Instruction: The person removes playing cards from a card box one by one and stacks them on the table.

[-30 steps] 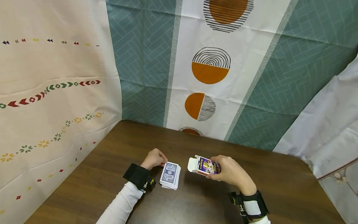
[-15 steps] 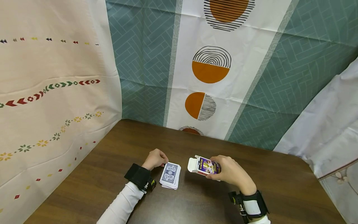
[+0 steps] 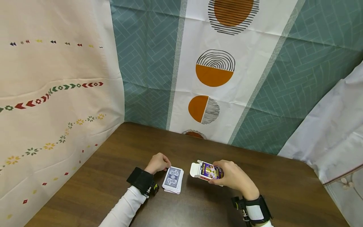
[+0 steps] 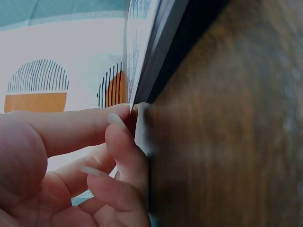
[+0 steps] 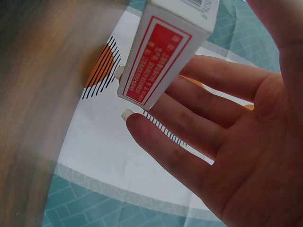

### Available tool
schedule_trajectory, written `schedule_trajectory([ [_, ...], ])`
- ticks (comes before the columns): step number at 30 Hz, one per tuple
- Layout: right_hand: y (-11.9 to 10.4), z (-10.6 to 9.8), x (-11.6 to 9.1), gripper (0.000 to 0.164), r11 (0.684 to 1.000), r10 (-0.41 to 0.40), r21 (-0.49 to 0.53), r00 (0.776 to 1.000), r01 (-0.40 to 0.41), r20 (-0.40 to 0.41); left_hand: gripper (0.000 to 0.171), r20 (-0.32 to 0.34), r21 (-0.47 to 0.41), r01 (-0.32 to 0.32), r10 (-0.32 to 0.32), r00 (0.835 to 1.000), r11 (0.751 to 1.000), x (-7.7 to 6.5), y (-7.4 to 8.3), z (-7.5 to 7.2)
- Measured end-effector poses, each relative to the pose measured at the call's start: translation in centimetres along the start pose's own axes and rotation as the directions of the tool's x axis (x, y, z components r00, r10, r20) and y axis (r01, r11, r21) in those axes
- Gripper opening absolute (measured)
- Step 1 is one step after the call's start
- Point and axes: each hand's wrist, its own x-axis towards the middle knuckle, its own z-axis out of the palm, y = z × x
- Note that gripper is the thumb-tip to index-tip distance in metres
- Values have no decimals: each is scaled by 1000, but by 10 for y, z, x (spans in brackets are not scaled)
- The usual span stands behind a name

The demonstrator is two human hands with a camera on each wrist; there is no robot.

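A squared stack of playing cards [image 3: 173, 179] with blue-patterned backs lies face down on the table. At its far left corner, my left hand [image 3: 157, 163] pinches a card [image 4: 138, 52] between thumb and finger; in the left wrist view this card's edge stands slightly apart from the darker stack beneath. To the right, my right hand [image 3: 236, 177] grips a purple and white card box [image 3: 210, 171] above the table. The box's end flap hangs open toward the stack. Its red-printed narrow side [image 5: 158, 59] shows in the right wrist view, where the thumb is mostly out of frame.
A dark brown wooden table [image 3: 113, 176] carries everything. Behind it hangs a green and white cloth [image 3: 147, 69] with orange circles. A cream patterned cloth [image 3: 62, 113] borders the left side, and a white cloth [image 3: 334, 126] drapes at the right.
The view has tilted slightly. Both hands keep their places: the left still at the corner of the stack, the right still holding the card box.
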Motion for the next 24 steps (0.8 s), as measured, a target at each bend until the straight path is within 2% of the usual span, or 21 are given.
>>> schedule_trajectory([
  [8, 0, 1, -1, 57, 1000, 1, -1, 1000, -1, 4, 8, 10, -12, 22, -22, 1000, 1000, 1, -2, 1],
  [13, -1, 0, 0, 56, 1000, 3, -2, 1000, -3, 6, 7, -4, 9, 8, -8, 1000, 1000, 0, 3, 0],
  [16, -1, -1, 0, 56, 1000, 5, -5, 1000, -5, 8, 6, -26, 11, -66, 66, 997, 998, -4, 14, -2],
  [18, -1, -1, 0, 57, 1000, 2, -14, 1000, -2, 5, 6, -13, -30, -152, 152, 988, 988, -9, 26, -3],
  [21, -3, -2, 0, 58, 1000, -4, -27, 1000, 4, -8, 9, 73, -132, -260, 271, 960, 957, -20, 46, -3],
  [24, -6, -2, 0, 58, 1000, -11, -28, 1000, 11, -15, 12, 155, -184, -303, 332, 930, 935, -32, 63, 4],
])
